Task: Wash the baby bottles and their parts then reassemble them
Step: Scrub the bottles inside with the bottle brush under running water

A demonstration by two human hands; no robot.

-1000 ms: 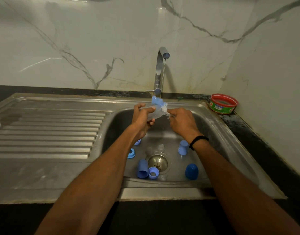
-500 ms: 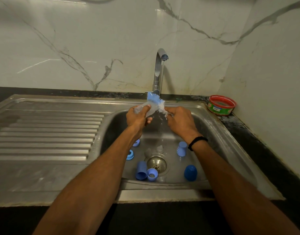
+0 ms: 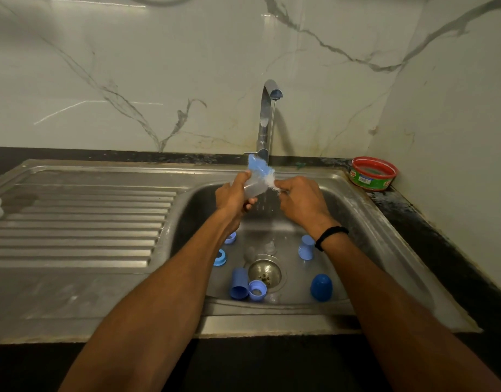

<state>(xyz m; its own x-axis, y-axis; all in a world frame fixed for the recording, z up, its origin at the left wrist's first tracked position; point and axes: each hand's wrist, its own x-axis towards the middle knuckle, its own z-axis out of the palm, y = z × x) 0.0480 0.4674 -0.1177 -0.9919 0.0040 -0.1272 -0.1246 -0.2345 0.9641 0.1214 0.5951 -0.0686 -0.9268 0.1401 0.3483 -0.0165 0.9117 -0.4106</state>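
Baby bottle [image 3: 254,189], wet under the tap [image 3: 267,117], could slip from the left hand's [image 3: 232,198] curled fingers as the right hand [image 3: 303,202], gripping the bottle brush [image 3: 260,168], scrubs.

Colours in your view: brush [image 3: 259,171] bristles blue at the tip, white lower; bottle [image 3: 253,190] clear. Loose parts in the sink [image 3: 385,250]: dome cap [image 3: 322,287] dark blue; tube [image 3: 239,282], ring [image 3: 257,290] and cup [image 3: 306,247] pale blue. Sink steel grey, drainboard [image 3: 74,222] ribbed in parallel ridges. Wall [image 3: 158,66] white marble with grey veins. Counter [image 3: 441,256] black. Tub [image 3: 373,174] red-rimmed, green sides. Wristband [image 3: 329,236] on your right wrist black. Tap [image 3: 264,123] chrome, blue nozzle.
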